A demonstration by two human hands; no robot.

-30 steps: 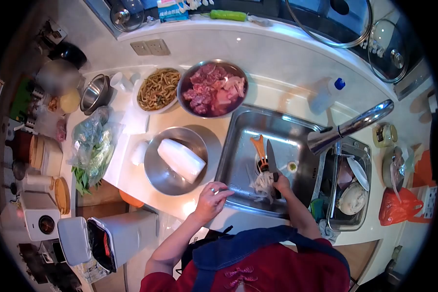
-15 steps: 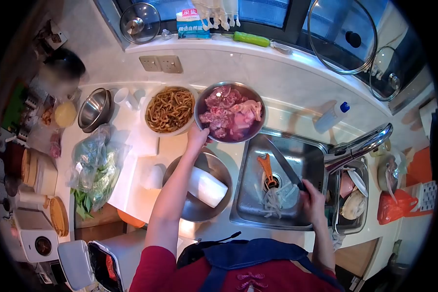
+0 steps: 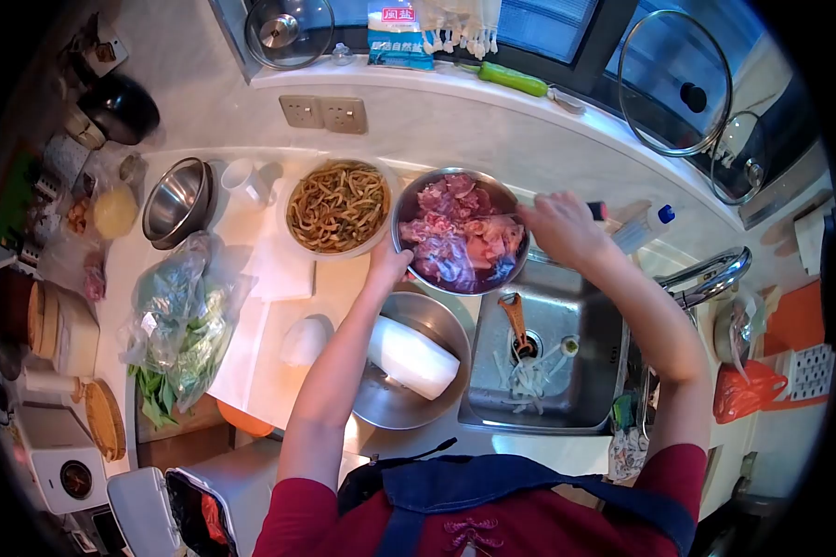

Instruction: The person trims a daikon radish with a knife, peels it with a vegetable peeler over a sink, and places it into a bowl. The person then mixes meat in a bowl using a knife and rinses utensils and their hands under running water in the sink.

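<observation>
My left hand (image 3: pixel 392 262) is closed on the near left rim of a metal bowl of raw meat (image 3: pixel 464 232). At the bowl's right rim is my right hand (image 3: pixel 567 227), closed round a knife; the dark handle end (image 3: pixel 599 212) sticks out past my fist, and the blade is hidden. Below my left forearm, a peeled white radish (image 3: pixel 411 357) lies in a larger metal bowl (image 3: pixel 404 413). An orange peeler (image 3: pixel 513 317) rests by the drain in the sink (image 3: pixel 590 371), with pale peelings (image 3: pixel 528 382) and a cut radish end (image 3: pixel 569 345).
Left of the meat stands a bowl of brown strips (image 3: pixel 338 206). Bagged greens (image 3: pixel 181 325), nested metal bowls (image 3: pixel 176 204) and a white cup (image 3: pixel 243 183) are farther left. The faucet (image 3: pixel 715 274) reaches in from the right near a bottle (image 3: pixel 643 229). An open bin (image 3: pixel 195 511) stands below.
My right hand has moved with the knife from the sink's right side up to the meat bowl's right rim. My left hand keeps hold of the bowl. The view has shifted slightly.
</observation>
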